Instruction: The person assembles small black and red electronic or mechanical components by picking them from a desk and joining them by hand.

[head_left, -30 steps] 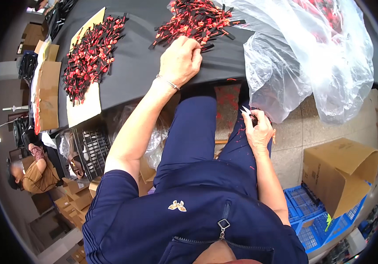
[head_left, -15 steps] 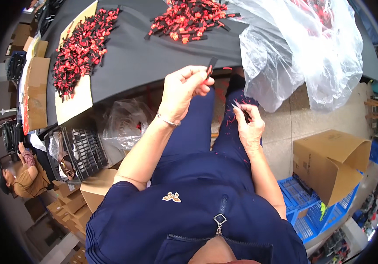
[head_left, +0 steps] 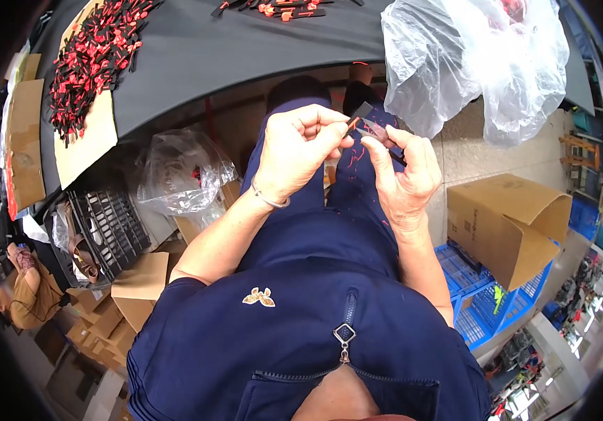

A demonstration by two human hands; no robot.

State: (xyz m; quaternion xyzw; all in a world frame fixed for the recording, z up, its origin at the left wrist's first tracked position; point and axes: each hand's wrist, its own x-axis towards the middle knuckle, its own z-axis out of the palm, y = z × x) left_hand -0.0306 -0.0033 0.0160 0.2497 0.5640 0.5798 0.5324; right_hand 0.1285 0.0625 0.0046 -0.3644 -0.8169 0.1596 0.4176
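Note:
My left hand (head_left: 294,151) is closed in a pinch on a small black fabric tab (head_left: 363,111) with an orange-red bit on it. Close against the tab, my right hand (head_left: 410,172) holds small pointed metal snips (head_left: 370,130), whose blades reach the orange-red part. Whether the blades are closed on it I cannot tell. Red thread scraps (head_left: 358,156) lie on my dark blue trouser leg below. On the black-covered table (head_left: 245,52), a heap of similar black-and-red tabs (head_left: 98,63) rests on a cardboard sheet (head_left: 91,144); another heap (head_left: 287,8) sits at the far edge of view.
A clear plastic bag (head_left: 431,63) hangs over the table's right edge. Another plastic bag (head_left: 182,175) is under the table, beside a black crate (head_left: 108,228). At right, an open cardboard box (head_left: 498,217) stands on blue crates (head_left: 501,309). Someone in brown (head_left: 31,298) is far left.
My hands have come together, with the snips now at the tab in my left hand. The view has shifted, so the table and heaps sit higher in it.

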